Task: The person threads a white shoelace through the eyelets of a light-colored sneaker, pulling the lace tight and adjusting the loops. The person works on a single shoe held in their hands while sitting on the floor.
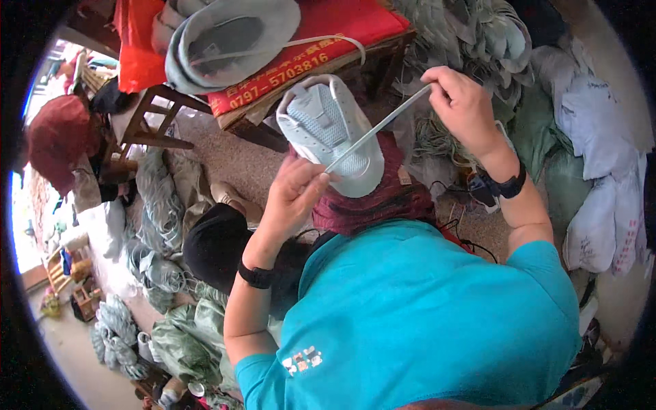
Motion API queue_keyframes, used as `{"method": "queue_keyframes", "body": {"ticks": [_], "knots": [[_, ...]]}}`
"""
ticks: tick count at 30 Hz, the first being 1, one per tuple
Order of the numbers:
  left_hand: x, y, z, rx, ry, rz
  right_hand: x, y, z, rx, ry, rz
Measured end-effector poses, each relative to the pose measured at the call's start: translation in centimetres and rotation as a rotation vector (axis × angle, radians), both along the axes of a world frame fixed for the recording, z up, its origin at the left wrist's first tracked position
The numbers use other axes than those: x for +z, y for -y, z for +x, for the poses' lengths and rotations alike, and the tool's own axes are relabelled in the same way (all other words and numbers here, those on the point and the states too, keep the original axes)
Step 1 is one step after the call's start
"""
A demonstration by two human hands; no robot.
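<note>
A pale grey-blue shoe upper (318, 117) with mesh panels rests on my lap, its toe toward me and its opening toward the bench. Stretched above its toe is a flat, pale shoelace (388, 120), taut and slanting up to the right. My left hand (298, 186) pinches the lower end beside the toe. The other end is pinched between the thumb and fingers of my right hand (462, 108), raised off to the right. Part of the upper's left side lies behind my left hand.
Ahead stands a wooden bench (240, 124) with a red printed cover (338, 22). On it lie more pale shoe parts (184, 58) and a loose lace (307, 42). Grey-green bundles (160, 191) lie to the left; stuffed white sacks (593, 130) stand at the right.
</note>
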State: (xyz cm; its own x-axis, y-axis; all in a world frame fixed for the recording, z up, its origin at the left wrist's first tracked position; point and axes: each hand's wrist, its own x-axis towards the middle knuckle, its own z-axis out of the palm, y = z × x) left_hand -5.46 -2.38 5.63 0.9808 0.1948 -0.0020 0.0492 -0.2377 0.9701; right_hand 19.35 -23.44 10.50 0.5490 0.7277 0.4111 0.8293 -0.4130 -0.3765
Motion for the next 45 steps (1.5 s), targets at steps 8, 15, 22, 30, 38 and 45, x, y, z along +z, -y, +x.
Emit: {"method": "queue_keyframes", "body": {"ticks": [8, 15, 22, 30, 38, 45], "knots": [[1.3, 2.6, 1.1, 0.103, -0.048, -0.140, -1.6, -4.0, -3.4, 0.461, -0.206, 0.076], [0.3, 2.9, 1.9, 0.130, -0.043, -0.093, -1.3, -4.8, -7.4, 0.601, -0.790, -0.035], [-3.6, 3.0, 1.9, 0.355, 0.090, -0.147, -4.5, -5.1, -5.0, 0.422, -0.550, 0.049], [-1.9, 3.4, 2.4, 0.336, 0.149, 0.277, -5.4, -5.6, -5.4, 0.362, -0.552, 0.097], [-2.7, 3.4, 2.3, 0.369, 0.150, 0.244, -5.1, -5.8, -6.4, 0.399, -0.348, 0.093], [-3.3, 3.4, 2.5, 0.376, 0.181, 0.292, -5.1, -6.3, -4.8, 0.556, -0.416, 0.095]]}}
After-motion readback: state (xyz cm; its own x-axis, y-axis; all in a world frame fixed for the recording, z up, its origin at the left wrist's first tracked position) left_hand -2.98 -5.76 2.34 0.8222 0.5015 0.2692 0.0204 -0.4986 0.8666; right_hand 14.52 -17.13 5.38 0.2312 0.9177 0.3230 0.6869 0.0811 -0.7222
